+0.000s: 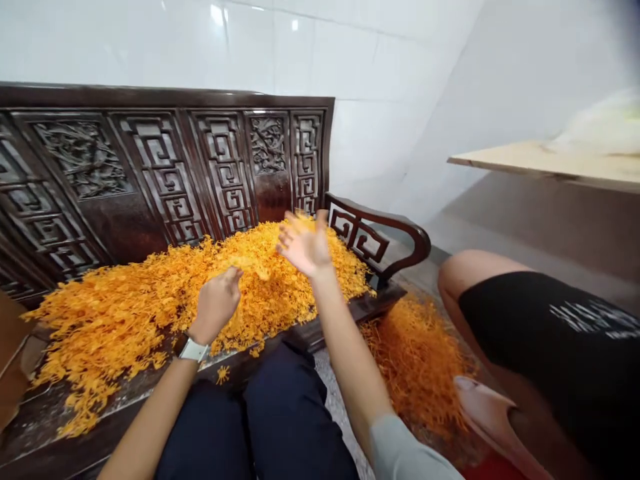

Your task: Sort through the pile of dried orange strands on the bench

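A long heap of small orange flower-like pieces [145,293] with thin arms covers the seat of a dark carved wooden bench [270,200]. My left hand [219,301], with a pale-banded watch on its wrist, hovers over the middle of the heap. Its fingers are curled closed with the thumb; whatever they hold is hidden, though blurred orange lies right by the fingertips. Farther right, my right hand [306,245] is raised above the heap, palm showing and fingers spread, smeared by motion. I see nothing held in it. One loose orange piece [223,375] lies near the seat's front edge.
Another orange pile [420,360] sits low at the right, beyond the bench's curved armrest [400,233]. Beside it are another person's leg in black shorts [540,320] and a pale slipper [493,413]. A wooden board [530,160] juts in at upper right. Cardboard [13,360] stands at the left edge.
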### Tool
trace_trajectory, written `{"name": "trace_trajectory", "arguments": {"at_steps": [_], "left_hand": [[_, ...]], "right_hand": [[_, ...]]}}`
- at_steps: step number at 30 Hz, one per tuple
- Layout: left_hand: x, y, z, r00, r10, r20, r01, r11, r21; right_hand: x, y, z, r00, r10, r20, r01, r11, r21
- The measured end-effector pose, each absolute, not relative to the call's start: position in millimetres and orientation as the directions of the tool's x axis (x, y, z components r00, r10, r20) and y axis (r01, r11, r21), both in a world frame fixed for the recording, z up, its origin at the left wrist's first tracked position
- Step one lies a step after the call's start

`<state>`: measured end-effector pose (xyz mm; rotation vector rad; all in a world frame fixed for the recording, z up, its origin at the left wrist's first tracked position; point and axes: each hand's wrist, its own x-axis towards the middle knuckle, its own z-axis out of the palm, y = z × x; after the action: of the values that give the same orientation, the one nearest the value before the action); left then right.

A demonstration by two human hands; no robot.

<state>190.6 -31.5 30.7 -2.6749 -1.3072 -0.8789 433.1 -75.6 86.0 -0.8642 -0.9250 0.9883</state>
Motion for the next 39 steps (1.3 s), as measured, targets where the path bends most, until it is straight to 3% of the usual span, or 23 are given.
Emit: {"name": "trace_trajectory", "arguments": {"at_steps": [3, 5, 7, 9, 12, 16, 23, 27, 31, 34, 36, 39], "left_hand": [[193.7, -32.6, 29.3, 0.486, 0.735, 0.473, 0.718, -0.644, 0.264], [196.1, -32.4, 26.9, 0.48, 0.733, 0.482, 0.65, -0.666, 0.366], [201.7, -32.6, 26.0, 0.457, 0.753, 0.474, 0.516, -0.658, 0.548], [211.0, -33.7, 27.5, 0.423, 0.79, 0.444, 0.32, -0.589, 0.742], [225.9, -36.9, 33.0, 0.359, 0.831, 0.426, 0.071, -0.479, 0.875], [232.2, -37.6, 35.5, 0.24, 0.884, 0.401, -0.005, -0.412, 0.911], [220.7, -24.5, 21.6, 0.115, 0.919, 0.378, 0.026, -0.383, 0.923], [223.6, -23.7, 20.5, 0.101, 0.895, 0.434, 0.059, -0.441, 0.895], [221.9, -25.8, 21.0, 0.104, 0.924, 0.369, -0.014, -0.369, 0.929], [219.6, -25.7, 17.8, 0.084, 0.949, 0.303, -0.065, -0.298, 0.952], [220.2, -24.0, 13.1, 0.046, 0.962, 0.268, -0.083, -0.264, 0.961], [219.1, -19.0, 3.5, 0.002, 0.981, 0.194, -0.104, -0.192, 0.976]], "right_hand": [[423.3, -58.8, 41.8, 0.286, 0.957, -0.048, -0.554, 0.124, -0.823], [408.1, -62.1, 11.9, 0.249, 0.953, -0.171, -0.694, 0.053, -0.718], [389.3, -71.4, -8.3, 0.241, 0.958, -0.156, -0.693, 0.057, -0.719], [371.8, -81.0, -15.7, 0.287, 0.955, -0.08, -0.577, 0.106, -0.81], [353.3, -90.1, -11.4, 0.266, 0.962, 0.066, -0.412, 0.175, -0.894], [343.5, -93.8, -6.6, 0.13, 0.98, 0.153, -0.35, 0.189, -0.917], [349.8, -102.1, -6.6, 0.128, 0.974, 0.186, -0.293, 0.216, -0.931], [344.3, -102.4, -6.7, 0.077, 0.954, 0.289, -0.137, 0.297, -0.945], [344.8, -91.3, -20.7, 0.193, 0.941, 0.28, -0.077, 0.299, -0.951], [351.6, -86.9, -25.0, 0.448, 0.833, 0.324, -0.029, 0.376, -0.926], [353.1, -90.3, -18.3, 0.506, 0.766, 0.397, 0.068, 0.423, -0.903], [348.2, -112.0, 3.3, 0.241, 0.775, 0.584, 0.267, 0.525, -0.808]]}}
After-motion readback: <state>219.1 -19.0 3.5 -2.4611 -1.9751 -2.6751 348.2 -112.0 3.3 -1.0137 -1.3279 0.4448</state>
